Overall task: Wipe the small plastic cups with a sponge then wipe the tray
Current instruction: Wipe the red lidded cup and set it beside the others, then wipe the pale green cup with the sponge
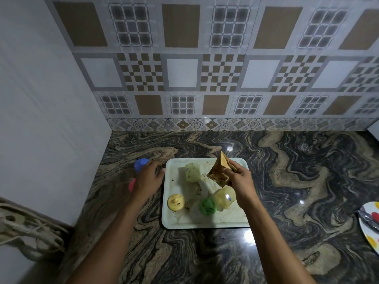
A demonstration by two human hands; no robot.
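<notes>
A white tray (pixel 207 222) lies on the granite counter and its surface is dirty. On it stand a pale green cup (pixel 192 172), a yellow cup (pixel 176 201), a green cup (pixel 208 206) and a pale yellow cup (pixel 224 198). My right hand (pixel 240 177) pinches a thin brown-yellow sponge (pixel 219 171) above the tray's middle. My left hand (pixel 148 177) hovers left of the tray with relaxed fingers, over a blue cup (pixel 141 163) and a pink cup (pixel 131 185) that stand on the counter. The hand partly hides the pink cup.
A tiled wall rises behind the counter (pixel 287 181), and a white wall closes off the left side. A patterned plate (pixel 371 226) with utensils lies at the right edge. A power strip with cables (pixel 24 228) sits at the lower left.
</notes>
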